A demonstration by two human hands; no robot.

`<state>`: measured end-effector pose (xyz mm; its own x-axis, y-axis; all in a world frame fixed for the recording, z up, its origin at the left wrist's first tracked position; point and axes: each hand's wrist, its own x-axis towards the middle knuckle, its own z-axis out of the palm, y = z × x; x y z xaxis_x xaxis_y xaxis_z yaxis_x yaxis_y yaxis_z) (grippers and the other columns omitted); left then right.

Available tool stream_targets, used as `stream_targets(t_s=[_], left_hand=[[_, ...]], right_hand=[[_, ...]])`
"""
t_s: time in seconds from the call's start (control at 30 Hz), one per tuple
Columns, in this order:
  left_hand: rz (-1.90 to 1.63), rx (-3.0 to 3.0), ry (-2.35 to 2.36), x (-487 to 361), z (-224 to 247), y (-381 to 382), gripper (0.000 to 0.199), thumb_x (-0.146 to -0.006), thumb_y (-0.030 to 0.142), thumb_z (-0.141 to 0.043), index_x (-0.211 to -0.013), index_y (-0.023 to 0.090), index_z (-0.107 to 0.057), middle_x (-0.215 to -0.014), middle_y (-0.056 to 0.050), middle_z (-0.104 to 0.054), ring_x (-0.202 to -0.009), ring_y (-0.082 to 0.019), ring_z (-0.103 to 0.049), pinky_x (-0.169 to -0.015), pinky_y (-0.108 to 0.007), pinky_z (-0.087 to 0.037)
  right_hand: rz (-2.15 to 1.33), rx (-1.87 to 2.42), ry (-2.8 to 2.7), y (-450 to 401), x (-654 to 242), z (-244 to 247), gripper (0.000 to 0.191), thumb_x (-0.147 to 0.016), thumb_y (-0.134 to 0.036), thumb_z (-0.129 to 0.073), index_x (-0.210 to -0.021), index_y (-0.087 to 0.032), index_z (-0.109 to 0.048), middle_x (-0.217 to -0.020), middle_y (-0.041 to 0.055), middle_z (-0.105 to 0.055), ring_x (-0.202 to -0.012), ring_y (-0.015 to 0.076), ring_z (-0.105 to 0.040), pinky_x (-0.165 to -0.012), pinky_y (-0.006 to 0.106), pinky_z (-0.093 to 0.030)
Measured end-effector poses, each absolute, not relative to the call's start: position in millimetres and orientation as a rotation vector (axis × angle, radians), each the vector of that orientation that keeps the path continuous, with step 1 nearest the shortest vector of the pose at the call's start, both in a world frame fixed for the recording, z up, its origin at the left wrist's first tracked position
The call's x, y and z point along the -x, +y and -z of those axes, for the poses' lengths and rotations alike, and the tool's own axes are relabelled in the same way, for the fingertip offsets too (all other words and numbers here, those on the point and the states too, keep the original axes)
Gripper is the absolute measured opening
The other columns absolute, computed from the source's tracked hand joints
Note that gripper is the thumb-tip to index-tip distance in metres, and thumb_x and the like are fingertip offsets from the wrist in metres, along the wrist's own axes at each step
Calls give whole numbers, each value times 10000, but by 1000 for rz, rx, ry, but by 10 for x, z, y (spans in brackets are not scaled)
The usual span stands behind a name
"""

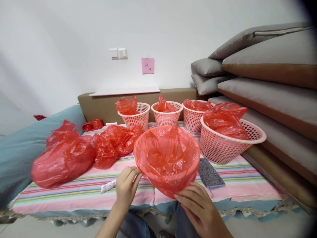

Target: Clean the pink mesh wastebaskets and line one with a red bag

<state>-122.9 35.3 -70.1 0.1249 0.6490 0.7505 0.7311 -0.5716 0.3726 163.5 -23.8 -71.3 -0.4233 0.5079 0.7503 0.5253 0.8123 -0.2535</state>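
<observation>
In front of me stands a basket (166, 129) lined with a thin red plastic bag (170, 172), its top folded out over the rim. My left hand (127, 185) pinches the bag's edge at the basket's near left side. Low on the near right side, my right hand (198, 203) has its fingers and thumb closed on the bag's hem. The basket's wall is mostly hidden under the red film. Right beside it lies a dark grey knitted cloth (211, 173). A small white printed packet (108, 186) rests just left of my left hand.
Several pink perforated baskets (218, 150) with crumpled red bags inside stand behind and to the right. A bulging red bag (64, 158) and a crumpled red bag (111, 142) lie on the left of the striped cloth (81, 198). Grey cushions (269, 56) are stacked at right.
</observation>
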Motion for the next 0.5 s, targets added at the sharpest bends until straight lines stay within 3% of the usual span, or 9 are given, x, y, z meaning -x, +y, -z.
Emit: stream_targets(t_s=[0.1,0.27,0.4,0.5], left_hand=[[1670,2176,-1720,1202,1066,307,134,-932,280,-557,-836,238,-641,-830,-47,-674,-804,-220,-622,-745,-344,-481],[1720,2255,-1889,1128,1432,312,118,-869,285,-568,-826,258,-675,-872,-74,-717,-847,-277,-651,-758,-402,-519],[1808,2387,-1976,1232,1480,409,107,-745,279,-671,-832,263,-731,-939,-86,-750,-930,-319,-679,-873,-475,-530],[1975,2219,-2119,1367,1376,485,171,-743,339,-678,-880,240,-705,-973,-96,-726,-949,-321,-678,-905,-511,-524]], right_hand=[[49,825,-2122,-229,-1640,840,407,-908,-65,-514,-1256,-239,-632,-1095,49,-733,-1002,224,-672,-939,445,-552],[-10,1000,-2074,-193,-1704,1137,414,-896,-190,-596,-1304,-251,-632,-1192,82,-719,-1084,271,-684,-913,454,-599],[-473,1171,-1834,-59,-1859,1363,281,-938,-309,-557,-1151,-226,-720,-1155,107,-740,-1057,271,-704,-909,420,-602],[-889,1256,-1321,140,-1996,1383,395,-913,-539,-588,-1092,-219,-736,-1122,126,-752,-1014,282,-721,-887,419,-602]])
